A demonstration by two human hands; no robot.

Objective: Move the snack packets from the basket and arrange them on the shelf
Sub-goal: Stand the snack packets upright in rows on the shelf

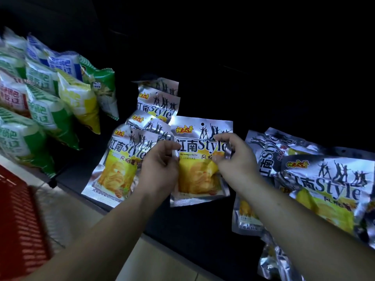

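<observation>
As the left hand (pixel 160 169) pinches it, the silver packet (pixel 195 179) shows crisps.

Dim; black beyond the fingers (pixel 225 137). Glare streaks the packet (pixel 203 126) they pinch; bags (pixel 40 110) and basket (pixel 18 209) far left blur and warp.

Cannot resolve the red basket (pixel 17 209) at 8 o'clock — smeared, cropped by the edge. Same for green packets (pixel 48 118) at 10. Lose the back of the shelf (pixel 203 230) toward 12 — darkness.
</observation>
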